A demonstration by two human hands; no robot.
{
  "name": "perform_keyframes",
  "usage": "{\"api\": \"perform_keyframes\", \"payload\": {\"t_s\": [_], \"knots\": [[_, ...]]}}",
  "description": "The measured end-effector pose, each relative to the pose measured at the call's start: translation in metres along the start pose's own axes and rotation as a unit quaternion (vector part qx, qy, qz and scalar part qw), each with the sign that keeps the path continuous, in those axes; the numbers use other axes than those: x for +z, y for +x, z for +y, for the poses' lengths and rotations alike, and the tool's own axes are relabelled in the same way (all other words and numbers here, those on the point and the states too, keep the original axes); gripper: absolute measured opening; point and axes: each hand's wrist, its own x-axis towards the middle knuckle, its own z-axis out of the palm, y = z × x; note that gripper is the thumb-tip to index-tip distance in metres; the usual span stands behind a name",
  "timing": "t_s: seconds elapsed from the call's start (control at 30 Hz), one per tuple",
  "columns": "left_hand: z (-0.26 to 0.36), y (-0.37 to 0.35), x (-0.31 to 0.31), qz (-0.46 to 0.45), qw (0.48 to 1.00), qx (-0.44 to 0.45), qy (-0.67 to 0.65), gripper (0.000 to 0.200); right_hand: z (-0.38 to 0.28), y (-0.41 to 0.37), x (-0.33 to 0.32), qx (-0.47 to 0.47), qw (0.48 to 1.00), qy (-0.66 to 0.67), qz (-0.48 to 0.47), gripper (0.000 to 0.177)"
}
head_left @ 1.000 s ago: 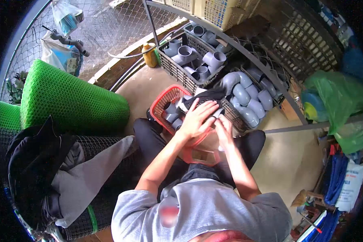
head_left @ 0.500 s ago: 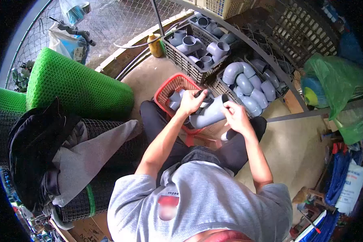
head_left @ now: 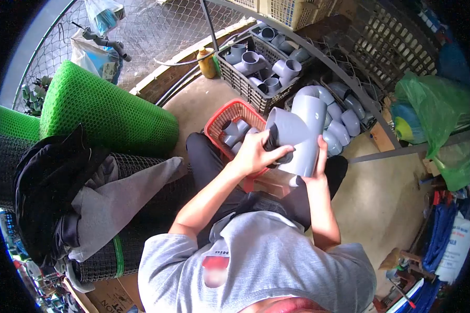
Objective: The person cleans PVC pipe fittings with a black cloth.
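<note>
A large grey plastic pipe tee point(head_left: 297, 138) is held up in front of my lap, its wide openings facing several ways. My right hand point(head_left: 319, 166) grips its lower right side, thumb along the outer wall. My left hand point(head_left: 258, 154) is closed round a black piece that looks like a cloth point(head_left: 272, 148), pressed against the tee's left side; part of it is hidden by my fingers. Just beyond my left hand stands a red plastic basket point(head_left: 211, 125) with smaller grey pipe fittings point(head_left: 235, 133) inside.
Black crates point(head_left: 240, 78) of grey tees and elbows point(head_left: 342, 130) stand ahead and to the right. A yellow bottle point(head_left: 207, 63) is by the wire fence. Green mesh rolls point(head_left: 104, 109) and a dark jacket point(head_left: 44, 193) lie left. A green plastic bag point(head_left: 438, 104) hangs right.
The tee has come up and turned, showing its side branch and covering part of the elbow crate. My right hand has moved from its rim to its lower side. My left hand has shifted lower.
</note>
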Motion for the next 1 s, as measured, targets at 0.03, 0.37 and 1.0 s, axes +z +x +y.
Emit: {"api": "perform_keyframes", "payload": {"t_s": [0.03, 0.37, 1.0], "knots": [[-0.006, 0.0, -0.009, -0.032, 0.995, 0.048, 0.083, 0.032, 0.006, 0.001, -0.006, -0.015, 1.0, 0.011, 0.007, 0.085], [-0.035, -0.004, -0.036, 0.191, 0.896, -0.057, -0.398, 0.049, 0.009, -0.017, -0.016, 0.008, 0.98, 0.143, -0.136, 0.094], [-0.025, 0.015, 0.019, -0.053, 0.953, 0.267, 0.132, 0.066, 0.056, 0.004, -0.042, -0.22, 0.95, -0.205, -0.086, 0.053]]}}
